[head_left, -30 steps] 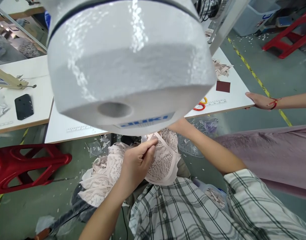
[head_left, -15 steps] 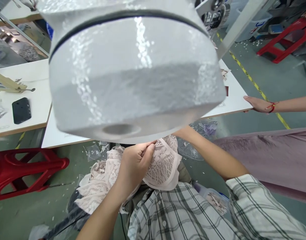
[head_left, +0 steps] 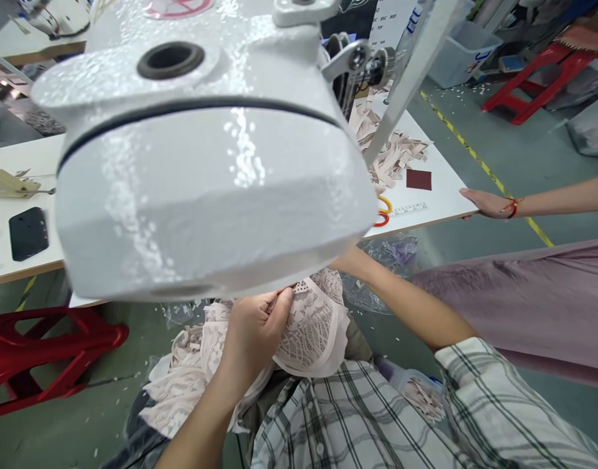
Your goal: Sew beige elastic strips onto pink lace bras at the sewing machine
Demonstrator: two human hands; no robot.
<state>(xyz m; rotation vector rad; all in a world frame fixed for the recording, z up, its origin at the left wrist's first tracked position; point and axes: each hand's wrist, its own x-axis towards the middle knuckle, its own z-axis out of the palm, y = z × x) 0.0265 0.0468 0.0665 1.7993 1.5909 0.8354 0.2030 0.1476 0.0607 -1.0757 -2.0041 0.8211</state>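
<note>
My left hand is closed, thumb and fingers pinching the upper edge of a pale pink lace bra. One scalloped cup hangs below my fingers, over my lap. More of the pale lace fabric is bunched in folds to the left of that wrist. From the right, my right hand reaches in by the cup's far side; its fingers are hidden under the big white sewing machine head, so their grip cannot be seen. The machine head hangs above both hands and covers much of the table.
Fabric strips, scissors with red and yellow handles and a dark red swatch lie on the white table. Another person's hand touches its right edge. A phone and a red stool are at left.
The view has shifted, so the machine head appears further left and shows more of its top. Strips and scissors have come into sight. My left hand keeps its pinch on the bra.
</note>
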